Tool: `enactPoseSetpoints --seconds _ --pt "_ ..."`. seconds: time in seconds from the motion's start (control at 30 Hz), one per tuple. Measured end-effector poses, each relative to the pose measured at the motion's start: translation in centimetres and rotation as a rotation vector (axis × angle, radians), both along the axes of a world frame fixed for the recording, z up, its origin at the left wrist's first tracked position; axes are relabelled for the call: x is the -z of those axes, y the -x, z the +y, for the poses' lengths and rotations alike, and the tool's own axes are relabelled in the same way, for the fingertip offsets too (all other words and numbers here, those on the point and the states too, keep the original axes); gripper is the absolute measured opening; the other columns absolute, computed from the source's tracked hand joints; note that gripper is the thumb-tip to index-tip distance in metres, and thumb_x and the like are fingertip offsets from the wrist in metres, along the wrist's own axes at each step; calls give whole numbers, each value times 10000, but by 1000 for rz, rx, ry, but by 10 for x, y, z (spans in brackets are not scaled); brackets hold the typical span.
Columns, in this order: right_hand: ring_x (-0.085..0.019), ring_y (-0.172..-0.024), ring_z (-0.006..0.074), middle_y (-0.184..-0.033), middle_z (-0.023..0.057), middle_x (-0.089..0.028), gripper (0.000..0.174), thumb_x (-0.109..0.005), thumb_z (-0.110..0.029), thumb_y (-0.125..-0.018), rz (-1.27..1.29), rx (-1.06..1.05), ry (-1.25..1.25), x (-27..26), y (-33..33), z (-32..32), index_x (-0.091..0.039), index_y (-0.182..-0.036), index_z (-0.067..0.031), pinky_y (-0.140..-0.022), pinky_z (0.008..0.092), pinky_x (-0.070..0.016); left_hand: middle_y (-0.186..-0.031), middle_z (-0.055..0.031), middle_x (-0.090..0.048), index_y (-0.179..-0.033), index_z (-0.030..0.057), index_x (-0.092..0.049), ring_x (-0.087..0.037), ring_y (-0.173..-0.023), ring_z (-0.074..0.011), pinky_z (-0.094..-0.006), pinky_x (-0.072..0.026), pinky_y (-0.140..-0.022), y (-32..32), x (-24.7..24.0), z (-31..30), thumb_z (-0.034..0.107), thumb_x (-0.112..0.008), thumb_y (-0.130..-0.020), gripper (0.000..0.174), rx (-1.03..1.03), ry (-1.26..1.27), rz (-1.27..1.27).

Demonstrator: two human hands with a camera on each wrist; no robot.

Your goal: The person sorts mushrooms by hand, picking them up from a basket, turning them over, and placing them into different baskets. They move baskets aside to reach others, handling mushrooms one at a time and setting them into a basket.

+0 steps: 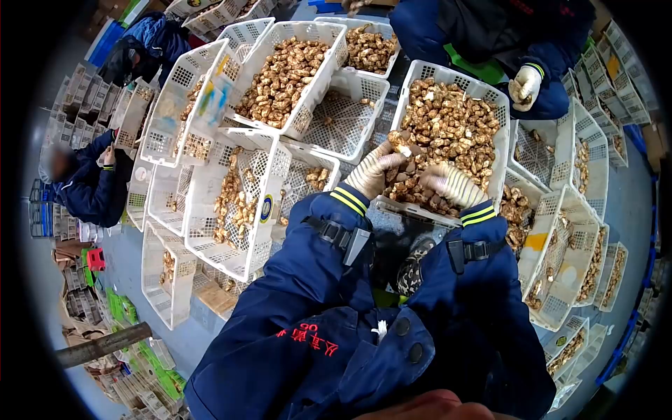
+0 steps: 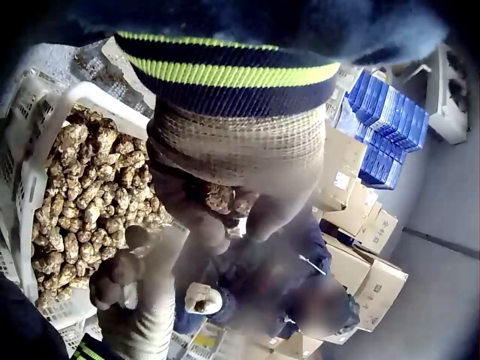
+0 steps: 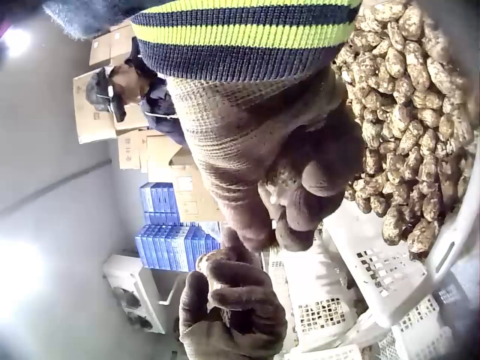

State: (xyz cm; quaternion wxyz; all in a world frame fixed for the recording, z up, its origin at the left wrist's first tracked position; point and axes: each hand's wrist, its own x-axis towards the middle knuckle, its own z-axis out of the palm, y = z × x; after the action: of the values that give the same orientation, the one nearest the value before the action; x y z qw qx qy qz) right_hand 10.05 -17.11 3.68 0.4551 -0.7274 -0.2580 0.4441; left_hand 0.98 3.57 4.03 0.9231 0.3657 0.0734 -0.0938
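Note:
Both hands wear cream knitted gloves with brown coated fingers, above a white crate (image 1: 505, 133) heaped with knobbly brown-and-cream mushroom-like lumps (image 1: 455, 115). My left hand (image 1: 378, 170) is at the crate's near left corner, gripping a lump (image 2: 220, 198) between thumb and fingers; its pale end shows in the head view. My right hand (image 1: 455, 183), blurred, is over the near right part of the heap. Its fingers curl round another lump (image 3: 283, 184), mostly hidden by the glove. In the right wrist view the left hand (image 3: 236, 311) appears just below the right one.
Another person's gloved hand (image 1: 525, 87) holds a lump beyond the crate's right side. White crates stand around: one full (image 1: 283, 77), one with few lumps (image 1: 346, 115), a tall one (image 1: 234, 203) at left, more (image 1: 560, 252) at right. Another person (image 1: 91, 175) sits far left.

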Motion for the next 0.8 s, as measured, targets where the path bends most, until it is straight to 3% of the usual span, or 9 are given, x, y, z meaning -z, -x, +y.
enactPoseSetpoints --seconds 0.03,0.1,0.2,0.33,0.43,0.47,0.57,0.63,0.8 --pt "-615 -748 144 -828 43 -664 318 -570 -299 -882 182 -68 105 -3 4 -1 -646 -1046 -37 -648 283 -493 -1224 -100 -573 -1409 80 -342 -599 -893 -129 -248 -510 -720 0 0 -1 165 -662 -828 669 -4 9 10" --pt "-624 -794 165 -835 62 -668 325 -597 -301 -867 -71 -482 -159 -3 6 1 -655 -1027 -23 -712 298 -495 -1140 -92 -609 -1393 59 -371 -604 -833 -123 -248 -511 -676 0 2 -4 273 -653 -858 641 -40 3 25" --pt "-625 -829 176 -860 80 -676 328 -610 -304 -862 75 -451 -5 1 17 2 -663 -1015 -19 -758 309 -490 -1043 -79 -636 -1367 36 -414 -604 -738 -107 -239 -505 -594 -2 5 -2 430 -582 -899 634 -41 9 45" --pt "-630 -819 181 -866 87 -686 344 -621 -317 -847 -26 -436 -19 1 11 -3 -673 -999 -13 -752 311 -493 -1001 -76 -639 -1334 33 -455 -593 -711 -118 -227 -486 -561 -3 -1 1 460 -518 -923 597 -53 31 155" --pt "-632 -803 195 -854 89 -690 364 -624 -334 -836 -22 -628 126 -16 16 12 -676 -991 -8 -745 314 -497 -966 -69 -634 -1287 35 -490 -585 -694 -128 -220 -469 -539 -3 11 8 436 -528 -920 545 -62 100 156" --pt "-644 -824 202 -887 96 -700 375 -617 -353 -831 159 -604 135 -6 16 10 -682 -996 -23 -757 322 -503 -934 -69 -624 -1219 38 -523 -574 -684 -132 -218 -458 -520 -1 10 11 414 -546 -912 487 -105 75 149" --pt "-658 -873 251 -939 123 -702 383 -614 -365 -823 -133 -406 53 38 -1 -1 -686 -1022 -46 -791 339 -506 -895 -59 -609 -1157 44 -541 -542 -656 -114 -193 -436 -502 12 -2 33 403 -597 -889 451 -325 74 200" --pt "-652 -915 302 -973 163 -686 366 -592 -343 -826 -552 -273 324 52 -21 -5 -684 -1056 -73 -826 358 -502 -858 -28 -588 -1150 47 -545 -523 -639 -95 -184 -415 -491 25 3 66 412 -613 -880 460 -354 127 153" --pt "-633 -955 341 -991 198 -668 346 -547 -303 -839 -603 -11 441 79 -49 -24 -673 -1082 -91 -871 396 -483 -731 37 -530 -1153 91 -565 -484 -609 -58 -187 -351 -503 75 -11 114 505 -607 -868 504 -324 -346 268"
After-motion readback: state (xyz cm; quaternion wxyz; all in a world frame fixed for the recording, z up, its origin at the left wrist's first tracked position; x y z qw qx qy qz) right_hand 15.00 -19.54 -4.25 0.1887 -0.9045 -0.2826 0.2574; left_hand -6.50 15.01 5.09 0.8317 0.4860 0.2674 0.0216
